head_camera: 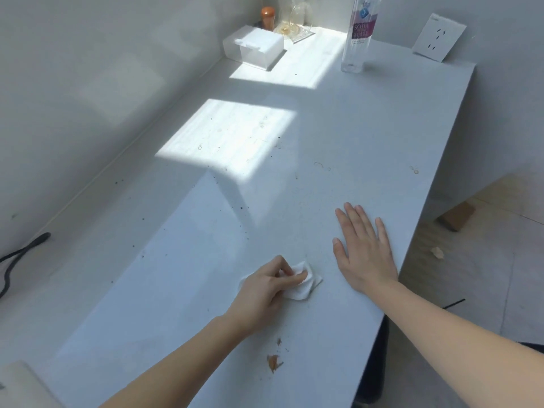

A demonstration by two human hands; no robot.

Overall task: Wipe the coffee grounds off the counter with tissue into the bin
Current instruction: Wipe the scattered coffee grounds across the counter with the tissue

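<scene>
The white table (338,136) stood against a pale wall, sunlit in patches and flecked with dark coffee grounds (241,207). A soda bottle (359,33) and clear box (253,47) stood at its far end. Near the front edge, left hand (265,285) fingers pinched the tissue (303,285); right hand (363,248) lay flat, fingers spread

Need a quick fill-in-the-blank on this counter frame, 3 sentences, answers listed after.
1. The left hand pinches a crumpled white ____ against the counter.
2. The right hand lies ____ on the counter, holding nothing.
3. The tall clear bottle at the far end carries a label reading ____.

Missing words: tissue; flat; SODA
</scene>
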